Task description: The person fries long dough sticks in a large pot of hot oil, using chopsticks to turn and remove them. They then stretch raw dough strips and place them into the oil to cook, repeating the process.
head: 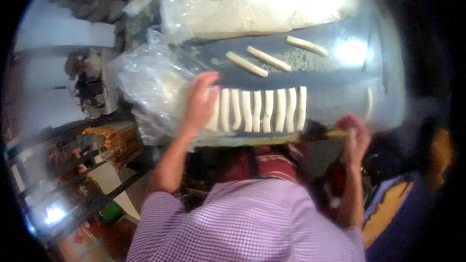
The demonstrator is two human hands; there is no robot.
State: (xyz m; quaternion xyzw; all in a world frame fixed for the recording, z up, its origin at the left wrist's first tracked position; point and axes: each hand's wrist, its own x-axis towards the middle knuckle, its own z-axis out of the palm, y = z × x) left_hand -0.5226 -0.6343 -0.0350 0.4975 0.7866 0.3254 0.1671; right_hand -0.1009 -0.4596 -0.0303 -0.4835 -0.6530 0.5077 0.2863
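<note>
A row of pale dough strips (268,111) lies side by side near the front edge of a dark, worn tabletop (327,80). My left hand (202,100) is at the left end of this row, fingers spread, over or touching the leftmost strip; its exact contact is hard to see. Beyond the row, three more dough strips (268,59) lie slanted. My right hand (355,131) is blurred at the table's front right edge, and what its fingers hold cannot be made out. Just above it stands a thin pale strip (369,102), seen narrow and upright in the picture.
A large mass of dough under clear plastic (233,11) spans the table's far side. Crumpled plastic sheeting (153,80) covers the table's left end. Down on the left are a brown block-like object (116,140) and a green container (111,212).
</note>
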